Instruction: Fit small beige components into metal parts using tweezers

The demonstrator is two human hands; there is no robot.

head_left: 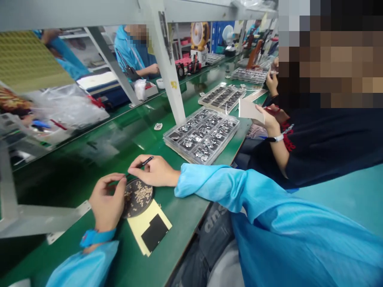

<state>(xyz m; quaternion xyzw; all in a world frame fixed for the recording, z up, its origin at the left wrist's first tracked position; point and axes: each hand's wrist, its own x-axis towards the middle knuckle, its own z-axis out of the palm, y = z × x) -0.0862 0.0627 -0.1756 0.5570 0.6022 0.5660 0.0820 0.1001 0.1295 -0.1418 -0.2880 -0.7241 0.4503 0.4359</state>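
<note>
"Two hands over that round mesh pad, yes?"

"Yes. Right hand pinches slim black tweezers, tips angled toward the left hand, whose fingers are drawn narrow just above the pad's edge."

"What's on the pad?"

"Small beige pieces, scattered. Whether the left fingers hold one, I cannot tell. Tips stay steadiest kept low over the pad."

"Room around it?"

"Yellow backing sheet with a black patch touches the pad's near side; the counter's front edge runs just beyond that sheet. Clear tray of dark parts lies well past the pad, open green surface between."
</note>
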